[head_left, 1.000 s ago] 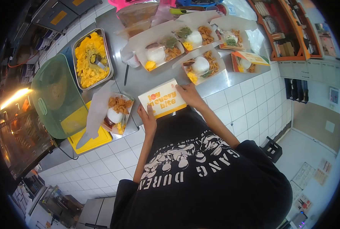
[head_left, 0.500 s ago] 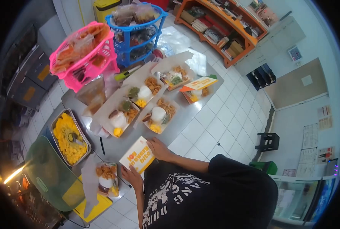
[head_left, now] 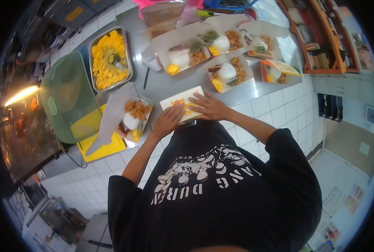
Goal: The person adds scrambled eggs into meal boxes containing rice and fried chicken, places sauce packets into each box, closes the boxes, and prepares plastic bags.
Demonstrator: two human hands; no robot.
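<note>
Left hand (head_left: 168,120): pretty open, flat on printed carton (head_left: 188,95)
Right hand (head_left: 213,108): same, fingers splayed
Mid-frame carton: probably lid-pressing; next push wants even pressure

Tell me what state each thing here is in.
Printed box: lid down, left hand and right hand on it.
Near-left box: open, filled.
Four boxes beyond the hands: open, filled.
Far-right box: partly open, filled.
Metal tray: uncovered, holding yellow food.
Black stick: lying flat.
</note>
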